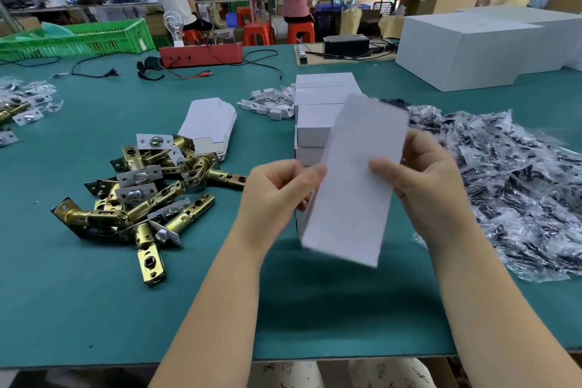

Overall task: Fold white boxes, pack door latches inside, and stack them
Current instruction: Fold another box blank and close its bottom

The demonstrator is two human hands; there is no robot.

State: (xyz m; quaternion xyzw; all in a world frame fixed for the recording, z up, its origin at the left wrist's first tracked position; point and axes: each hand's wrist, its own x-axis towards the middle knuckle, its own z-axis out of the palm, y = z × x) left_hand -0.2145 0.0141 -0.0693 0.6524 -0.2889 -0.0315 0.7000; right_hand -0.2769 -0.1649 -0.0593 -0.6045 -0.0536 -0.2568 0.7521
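Observation:
I hold a flat white box blank (356,179) tilted above the green table. My left hand (277,195) pinches its left edge and my right hand (425,183) grips its right edge with the thumb on the front face. Behind the blank stands a stack of folded white boxes (318,110), partly hidden by it. A pile of brass door latches (148,189) lies to the left. A fanned stack of flat white blanks (211,123) lies behind the latches.
A heap of small clear plastic bags (516,186) with dark parts spreads at the right. Small white parts (271,101) lie behind the stack. Large white cartons (485,47), a red device (201,55) and a green crate (78,39) stand further back. People work at distant benches.

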